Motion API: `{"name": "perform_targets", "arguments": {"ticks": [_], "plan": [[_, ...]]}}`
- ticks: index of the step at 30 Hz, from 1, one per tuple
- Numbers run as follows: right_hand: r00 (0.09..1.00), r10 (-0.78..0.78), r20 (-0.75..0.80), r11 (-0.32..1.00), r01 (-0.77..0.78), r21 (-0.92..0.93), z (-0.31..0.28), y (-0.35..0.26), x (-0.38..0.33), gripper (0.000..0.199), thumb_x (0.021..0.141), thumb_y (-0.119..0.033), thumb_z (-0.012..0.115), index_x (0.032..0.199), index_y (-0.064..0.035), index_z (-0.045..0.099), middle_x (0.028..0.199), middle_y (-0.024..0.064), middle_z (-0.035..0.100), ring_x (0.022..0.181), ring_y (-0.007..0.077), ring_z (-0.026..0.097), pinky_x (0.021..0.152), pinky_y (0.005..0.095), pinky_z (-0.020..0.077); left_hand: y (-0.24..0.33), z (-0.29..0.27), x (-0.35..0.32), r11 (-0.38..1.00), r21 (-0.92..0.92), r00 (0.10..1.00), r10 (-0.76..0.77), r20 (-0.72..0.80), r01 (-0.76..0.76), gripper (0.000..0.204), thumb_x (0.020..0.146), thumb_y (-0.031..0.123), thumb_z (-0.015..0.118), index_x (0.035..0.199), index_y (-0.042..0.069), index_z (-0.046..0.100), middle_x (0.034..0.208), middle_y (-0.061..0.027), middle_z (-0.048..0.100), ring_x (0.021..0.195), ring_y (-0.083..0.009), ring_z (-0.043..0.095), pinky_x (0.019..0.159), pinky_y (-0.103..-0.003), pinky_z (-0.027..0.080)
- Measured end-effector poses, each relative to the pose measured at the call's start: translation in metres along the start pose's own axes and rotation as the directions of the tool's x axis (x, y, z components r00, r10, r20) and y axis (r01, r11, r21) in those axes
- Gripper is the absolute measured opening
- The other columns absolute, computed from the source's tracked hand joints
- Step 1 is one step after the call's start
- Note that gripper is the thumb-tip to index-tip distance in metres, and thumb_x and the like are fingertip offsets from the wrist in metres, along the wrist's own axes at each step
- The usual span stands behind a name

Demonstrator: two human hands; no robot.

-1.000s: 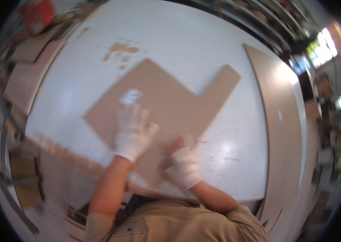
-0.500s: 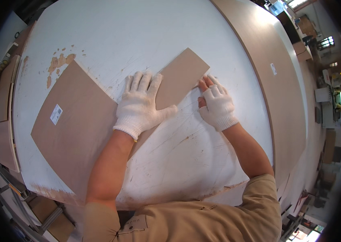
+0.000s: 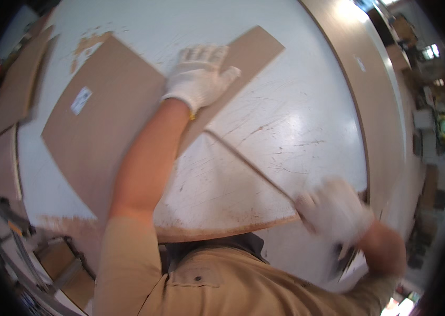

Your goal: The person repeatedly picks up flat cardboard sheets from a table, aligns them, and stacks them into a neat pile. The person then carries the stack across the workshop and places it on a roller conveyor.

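A large brown cardboard sheet (image 3: pixel 112 121) cut in an L shape lies flat on the white table (image 3: pixel 296 121). It carries a small white label near its left part. My left hand (image 3: pixel 199 76), in a white glove, presses flat on the cardboard's narrow right arm with fingers spread. My right hand (image 3: pixel 335 210), also gloved and blurred, is at the table's near edge, off the cardboard. A thin dark line (image 3: pixel 249 166) runs across the table from the cardboard's inner corner to that hand. The blur hides whether the right hand grips anything.
A long brown board (image 3: pixel 364 89) lies along the table's right side. More cardboard pieces (image 3: pixel 14 89) are stacked at the left edge. The tabletop is scratched, with brown scuffs near its front rim (image 3: pixel 222 226). Shelves and clutter stand at the far right.
My right hand has left the cardboard's right arm and moved down and right to the table's near edge. My left hand stays pressed on the cardboard.
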State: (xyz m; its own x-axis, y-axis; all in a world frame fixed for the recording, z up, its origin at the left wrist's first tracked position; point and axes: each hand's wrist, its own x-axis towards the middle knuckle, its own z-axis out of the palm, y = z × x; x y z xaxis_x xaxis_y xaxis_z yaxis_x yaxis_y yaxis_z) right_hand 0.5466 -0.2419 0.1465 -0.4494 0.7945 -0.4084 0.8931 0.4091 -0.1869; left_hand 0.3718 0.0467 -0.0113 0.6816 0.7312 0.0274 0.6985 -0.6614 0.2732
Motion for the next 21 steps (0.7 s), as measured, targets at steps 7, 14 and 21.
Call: {"name": "perform_targets", "arguments": {"ticks": [7, 14, 21], "plan": [[0.982, 0.188, -0.014, 0.916, -0.17, 0.365, -0.057, -0.146, -0.15, 0.023, 0.067, -0.014, 0.071, 0.088, -0.0096, 0.061, 0.066, 0.0082, 0.054, 0.063, 0.0319, 0.058, 0.062, 0.0505, 0.0464, 0.01, -0.013, 0.01, 0.992, 0.029, 0.993, -0.119, 0.004, 0.119, 0.076, 0.11, 0.059, 0.036, 0.171, 0.014, 0.03, 0.175, -0.0086, 0.033, 0.162, -0.0287, 0.025, 0.134, -0.048, 0.015], [0.849, 0.529, 0.007, 0.844, -0.525, -0.111, 0.059, -0.125, -0.22, 0.022, 0.077, -0.023, 0.082, 0.073, -0.0158, 0.062, 0.062, 0.004, 0.065, 0.053, 0.03, 0.062, 0.056, 0.047, 0.0501, 0.061, -0.041, 0.013, 0.995, 0.02, 0.994, -0.096, 0.059, 0.095, 0.097, 0.097, 0.076, 0.051, 0.168, 0.011, 0.036, 0.17, -0.0234, 0.033, 0.161, -0.0399, 0.023, 0.135, -0.049, 0.011], [0.685, 0.581, -0.439, 0.483, -0.725, -0.491, 0.016, -0.034, -0.157, 0.069, 0.089, -0.031, 0.079, 0.149, -0.0037, 0.059, 0.166, 0.019, 0.043, 0.159, 0.0358, 0.031, 0.132, 0.0558, 0.0214, 0.036, 0.004, -0.05, 0.993, 0.111, 0.99, -0.024, -0.136, 0.039, 0.082, 0.101, 0.068, 0.052, 0.157, 0.009, 0.05, 0.166, -0.0244, 0.038, 0.159, -0.0436, 0.026, 0.133, -0.053, 0.016]]}}
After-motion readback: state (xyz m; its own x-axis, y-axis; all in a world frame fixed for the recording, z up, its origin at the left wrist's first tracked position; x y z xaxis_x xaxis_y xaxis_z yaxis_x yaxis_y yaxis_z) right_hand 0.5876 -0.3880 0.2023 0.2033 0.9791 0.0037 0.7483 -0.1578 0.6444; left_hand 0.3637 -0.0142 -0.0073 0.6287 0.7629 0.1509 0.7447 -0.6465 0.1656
